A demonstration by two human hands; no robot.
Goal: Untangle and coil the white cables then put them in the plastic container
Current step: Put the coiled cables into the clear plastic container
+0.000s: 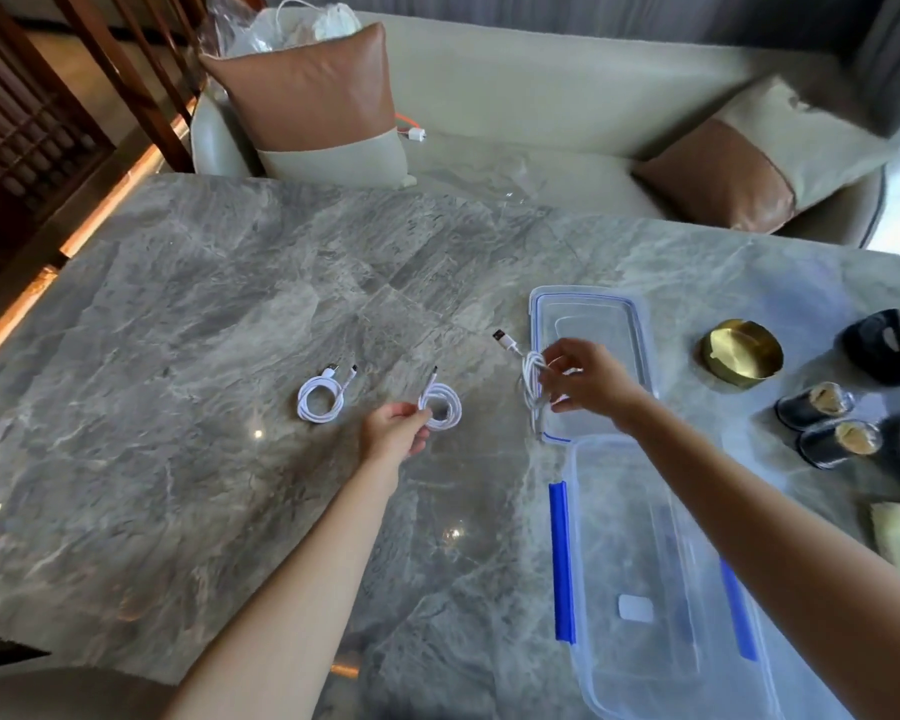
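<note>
Nearest to us lies a clear, rectangular part of the plastic container [640, 511], with rounded corners and blue clips [562, 563] along its long sides. Just beyond it sits a second clear part [588, 309], shallow and edged with a thin blue line; we cannot tell which is tub and which is lid.

Our right hand [588, 379] hangs over that far part's left edge, its grip curled round a loose bundle [532, 381] of white cable, a plug [500, 336] sticking out up and to the left. Our left hand [393, 431] has its grip pinched on the rim of a middle coil [442, 407], a neat round loop of smooth white cable. Further left, a left coil [320, 400] rests untouched on the surface [204, 330].

We see glossy grey marble there, veined in white. On its right stand a round brass bowl [741, 353] and two small dark jars [814, 405]. Behind runs a cream sofa [541, 96] with cushions [313, 101] of brown leather and pale fabric, and dark wooden slats [22, 122] fill the left.
</note>
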